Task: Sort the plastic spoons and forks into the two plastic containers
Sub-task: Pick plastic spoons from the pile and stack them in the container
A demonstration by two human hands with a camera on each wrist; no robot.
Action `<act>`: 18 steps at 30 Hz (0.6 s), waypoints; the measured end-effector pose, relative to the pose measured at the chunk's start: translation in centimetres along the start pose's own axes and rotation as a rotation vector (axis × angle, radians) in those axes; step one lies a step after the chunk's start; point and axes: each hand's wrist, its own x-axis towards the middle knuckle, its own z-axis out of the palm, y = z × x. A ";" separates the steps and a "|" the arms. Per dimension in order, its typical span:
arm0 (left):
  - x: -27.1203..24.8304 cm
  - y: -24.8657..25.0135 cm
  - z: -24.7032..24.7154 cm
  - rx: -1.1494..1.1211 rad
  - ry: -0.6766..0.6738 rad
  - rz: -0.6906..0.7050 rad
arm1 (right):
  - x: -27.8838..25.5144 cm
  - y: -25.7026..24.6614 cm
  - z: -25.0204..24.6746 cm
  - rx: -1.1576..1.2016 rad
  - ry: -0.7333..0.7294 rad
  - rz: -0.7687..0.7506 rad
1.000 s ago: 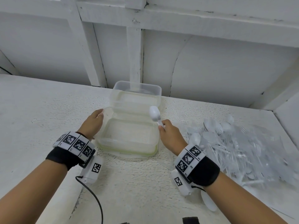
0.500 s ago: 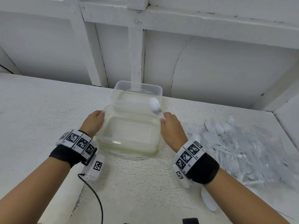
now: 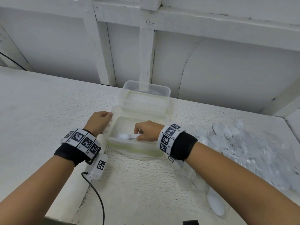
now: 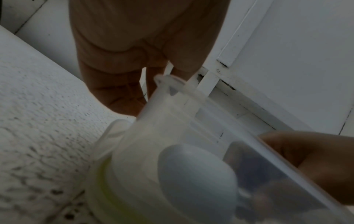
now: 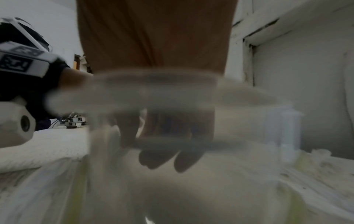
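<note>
Two hands: both at the near container (image 3: 113, 140) on a rough white tabletop (image 3: 40, 111).
Right hand (image 3: 148, 130): lowered inside the near container, fingers pinching the handle of a white plastic spoon (image 3: 125, 136); in the right wrist view the fingers (image 5: 153, 157) are blurred behind the translucent wall.
Spoon: lies nearly flat and low along the container's near wall, bowl pointing left, away from the gripping fingers.
Left hand (image 3: 99, 120): fingers curled over the container's left rim, gripping it.
Far container (image 3: 146, 90): clear, touching the near one's back edge, against the white wall.
Cutlery pile (image 3: 243, 143): clear and white pieces heaped to the right, well apart from both hands.
Change: a second ago the spoon was held upright above the right rim; now it is down inside.
</note>
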 end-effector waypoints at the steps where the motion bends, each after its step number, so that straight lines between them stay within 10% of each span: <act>1: 0.0 0.0 0.0 -0.003 -0.001 -0.001 | 0.1 0.1 0.1 -0.013 -0.013 -0.004; 18: 0.2 -0.1 -0.2 0.004 -0.009 0.016 | 0.9 0.8 0.7 0.078 -0.015 0.003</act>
